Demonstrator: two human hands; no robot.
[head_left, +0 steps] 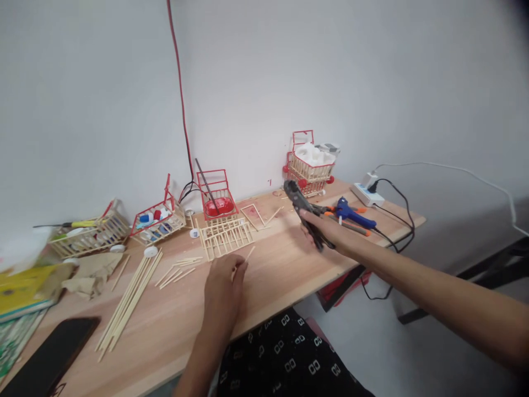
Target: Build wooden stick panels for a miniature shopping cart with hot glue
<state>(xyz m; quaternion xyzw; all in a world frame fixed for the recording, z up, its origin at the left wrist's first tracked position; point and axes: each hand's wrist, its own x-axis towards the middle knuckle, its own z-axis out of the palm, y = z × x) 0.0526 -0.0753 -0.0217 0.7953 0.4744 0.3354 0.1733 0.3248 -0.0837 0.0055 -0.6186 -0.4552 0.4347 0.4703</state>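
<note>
Fingers point(317, 221) around pliers point(297, 199) (nose toward wall)

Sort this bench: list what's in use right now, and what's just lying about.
In use: left hand pinching a short stick; right hand holding dark pliers; stick lattice nearby.
Lying about: blue glue gun, phone, books, power strip, long sticks.

Four stick carts stand here: the flat cart point(85, 234) and the tipped cart point(159, 219) left of the left hand point(225, 281), the red cart point(217, 199) beyond it, and the loaded cart point(311, 162) beyond the right hand point(326, 231). One pliers point(300, 203) sits in that hand, with one glue gun point(351, 215) just past it.
</note>
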